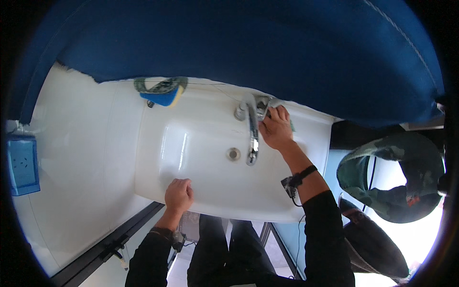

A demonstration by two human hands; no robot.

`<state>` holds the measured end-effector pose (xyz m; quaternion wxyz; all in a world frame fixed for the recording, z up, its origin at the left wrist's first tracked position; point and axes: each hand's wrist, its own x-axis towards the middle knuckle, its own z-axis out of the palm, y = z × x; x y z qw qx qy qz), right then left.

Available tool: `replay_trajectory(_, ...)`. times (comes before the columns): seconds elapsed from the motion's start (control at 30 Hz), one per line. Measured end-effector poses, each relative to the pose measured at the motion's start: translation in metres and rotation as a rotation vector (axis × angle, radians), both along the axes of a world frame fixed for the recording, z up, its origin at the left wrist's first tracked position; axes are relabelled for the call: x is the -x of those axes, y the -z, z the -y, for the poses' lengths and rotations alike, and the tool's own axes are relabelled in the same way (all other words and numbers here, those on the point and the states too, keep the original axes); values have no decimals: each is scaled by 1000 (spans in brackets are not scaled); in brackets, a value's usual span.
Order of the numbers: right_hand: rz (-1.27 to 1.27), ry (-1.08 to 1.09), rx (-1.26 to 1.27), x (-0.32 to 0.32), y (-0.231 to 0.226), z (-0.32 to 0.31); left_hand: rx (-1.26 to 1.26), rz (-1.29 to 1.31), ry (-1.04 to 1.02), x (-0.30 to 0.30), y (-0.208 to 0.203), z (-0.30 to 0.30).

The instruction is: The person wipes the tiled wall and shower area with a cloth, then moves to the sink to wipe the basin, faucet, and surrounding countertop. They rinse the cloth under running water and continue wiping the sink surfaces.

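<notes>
A white washbasin (pixel 201 184) lies below me, with a chrome faucet (pixel 252 138) at its far side and a round drain (pixel 233 154) near its middle. My right hand (pixel 277 128) is closed on the faucet's base, on the right side of the spout. Past its fingers a small green edge (pixel 292 126) sticks out; what it belongs to is hidden. Over the basin's near left part is my left hand (pixel 179 196), its fingers curled in and nothing showing from them. A blue and yellow sponge (pixel 168 98) sits on the far left rim.
Dark blue cloth (pixel 248 52) hangs across the far side. Beside the sponge lies a green camouflage-patterned band (pixel 162 85). A blue translucent box (pixel 24 165) is on the white wall at left. Dark patterned cloth (pixel 394 179) hangs at right. A thin cable (pixel 300 234) runs down by my right arm.
</notes>
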<state>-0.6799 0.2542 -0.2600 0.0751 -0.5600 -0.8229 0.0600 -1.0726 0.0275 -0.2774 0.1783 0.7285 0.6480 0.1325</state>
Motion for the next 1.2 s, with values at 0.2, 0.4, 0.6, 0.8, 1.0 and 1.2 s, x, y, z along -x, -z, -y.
replay_trajectory(0.2, -53, 39, -25, -30, 9, 7, -23, 1, 38, -3, 0, -3)
replay_trajectory(0.4, 57, 411, -186, -104, 13, 47, -10, 8, 70, 0, 4, -3)
replay_trajectory(0.6, -105, 126, 115, -20, 12, 17, -17, 19, 98, 2, 5, -5)
replay_trajectory(0.8, -130, 152, 25, 17, 17, 9, 10, -32, 113, 1, 4, -5)
replay_trajectory(1.0, 45, 62, 30, 32, 24, 30, 50, -23, 87, 0, 0, -7)
replay_trajectory(1.2, -23, 188, -145, 59, 37, 24, 42, -18, 71, 3, 3, -3)
